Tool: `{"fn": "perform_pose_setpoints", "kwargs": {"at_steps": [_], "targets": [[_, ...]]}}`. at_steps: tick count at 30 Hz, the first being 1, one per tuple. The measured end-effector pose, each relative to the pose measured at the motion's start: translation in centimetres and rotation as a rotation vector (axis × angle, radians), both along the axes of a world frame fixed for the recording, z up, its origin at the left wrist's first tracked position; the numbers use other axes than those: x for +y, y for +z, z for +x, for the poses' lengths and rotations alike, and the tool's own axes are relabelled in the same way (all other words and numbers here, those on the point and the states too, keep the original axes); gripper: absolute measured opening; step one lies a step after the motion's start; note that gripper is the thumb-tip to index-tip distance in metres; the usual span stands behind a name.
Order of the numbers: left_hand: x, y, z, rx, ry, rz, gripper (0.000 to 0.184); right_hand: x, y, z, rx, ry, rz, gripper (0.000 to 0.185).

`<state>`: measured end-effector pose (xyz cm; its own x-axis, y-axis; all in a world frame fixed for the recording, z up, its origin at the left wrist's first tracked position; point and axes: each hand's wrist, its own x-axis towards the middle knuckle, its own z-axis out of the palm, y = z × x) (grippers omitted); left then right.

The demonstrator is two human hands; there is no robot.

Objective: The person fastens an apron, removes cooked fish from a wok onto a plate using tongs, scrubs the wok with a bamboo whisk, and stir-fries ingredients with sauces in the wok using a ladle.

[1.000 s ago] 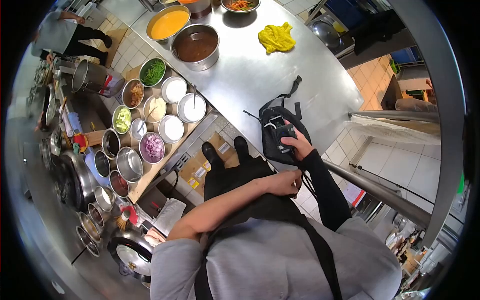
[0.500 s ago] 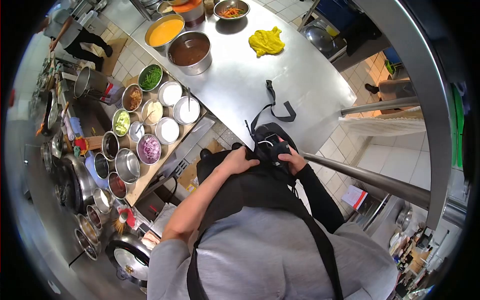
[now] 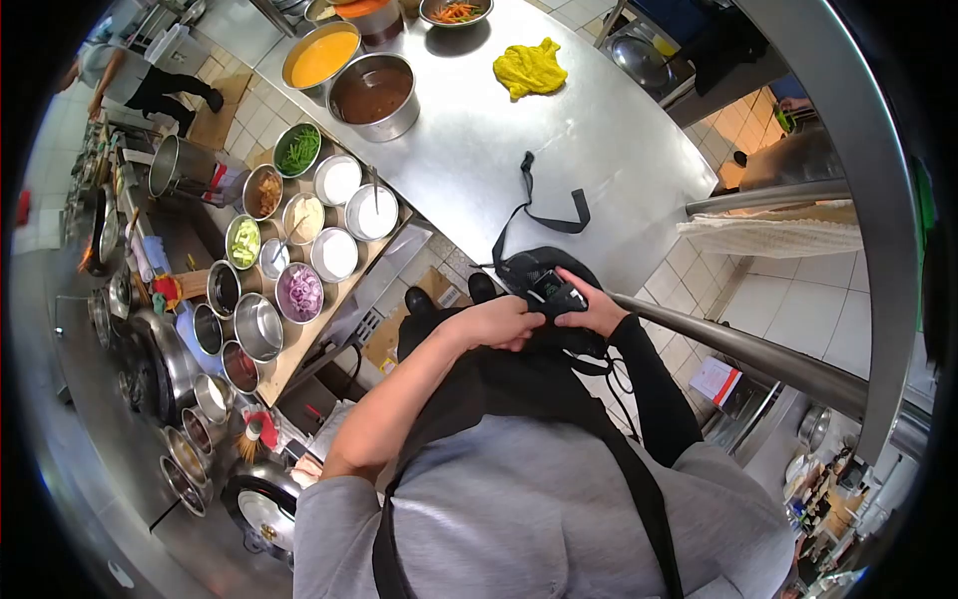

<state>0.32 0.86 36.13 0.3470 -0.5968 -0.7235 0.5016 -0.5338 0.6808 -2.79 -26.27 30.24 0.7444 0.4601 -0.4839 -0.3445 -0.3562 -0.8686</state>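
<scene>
My right hand (image 3: 596, 308) is closed around a small black box-shaped device (image 3: 555, 290) with pale markings on its face, thumb in front and fingers along its side. Close against the device's left side, my left hand (image 3: 499, 323) has its fingers curled; whatever they hold is hidden. Behind both hands a black pouch (image 3: 529, 262) rests at the steel table's near edge. Its black strap (image 3: 556, 222) trails onto the tabletop, ending in a buckle (image 3: 527, 160). Thin black cords (image 3: 617, 376) hang below my right hand.
On the steel table (image 3: 449, 185) are a yellow cloth (image 3: 530, 68), a pot of brown liquid (image 3: 374, 100) and a pot of orange liquid (image 3: 321, 58). Several ingredient bowls, one with chopped onion (image 3: 299, 293), stand left. A steel rail (image 3: 743, 349) runs right. Another person (image 3: 150, 80) stands far left.
My right hand has turned the device so its marked face shows. My left hand has moved right, toward it, and its fingers have curled. The strap has shifted slightly.
</scene>
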Motion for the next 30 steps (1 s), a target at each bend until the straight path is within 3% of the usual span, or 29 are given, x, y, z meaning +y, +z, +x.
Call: {"fn": "perform_pose_setpoints", "kwargs": {"at_steps": [1,2,3,5,8,11,14,17,23,29,30], "targets": [[0.4,0.2,0.1,-0.154,-0.081,0.095,0.042,0.0,-0.1,-0.2,-0.013,0.039,-0.028,0.103],[0.7,-1.6,-1.2,-0.688,0.060,0.265,0.046,0.1,-0.2,-0.6,-0.025,0.076,-0.056,0.102],[0.4,-0.1,-0.4,-0.676,0.158,0.360,0.036,0.4,0.0,-1.0,-0.035,0.114,-0.083,0.102],[0.4,-1.1,0.8,-1.035,0.170,0.244,0.036,1.1,0.5,-1.2,-0.027,0.132,-0.093,0.101],[-0.2,-5.3,1.9,-1.184,-0.320,0.402,0.036,1.0,0.7,-1.0,0.005,0.146,-0.081,0.101],[-0.6,-6.9,2.8,-1.174,-0.526,0.403,0.040,0.7,0.3,-0.6,0.080,0.182,-0.040,0.102],[-1.9,-7.9,3.4,-1.265,-0.534,0.334,0.041,0.1,0.8,-0.5,0.212,0.156,0.044,0.102],[-2.4,-5.8,3.9,-1.291,-0.505,0.224,0.037,-0.1,1.7,-1.1,0.265,0.086,0.114,0.100],[-1.3,-4.9,6.3,-1.092,-0.698,0.073,0.023,-0.5,2.8,-0.8,0.270,0.126,0.065,0.100],[-2.4,-3.7,7.1,-0.890,-0.640,0.222,0.023,0.1,3.1,0.0,0.246,0.206,0.009,0.101],[-2.9,-4.7,6.8,-0.968,-0.560,0.164,0.021,0.3,3.4,0.1,0.222,0.218,-0.004,0.101]]}}
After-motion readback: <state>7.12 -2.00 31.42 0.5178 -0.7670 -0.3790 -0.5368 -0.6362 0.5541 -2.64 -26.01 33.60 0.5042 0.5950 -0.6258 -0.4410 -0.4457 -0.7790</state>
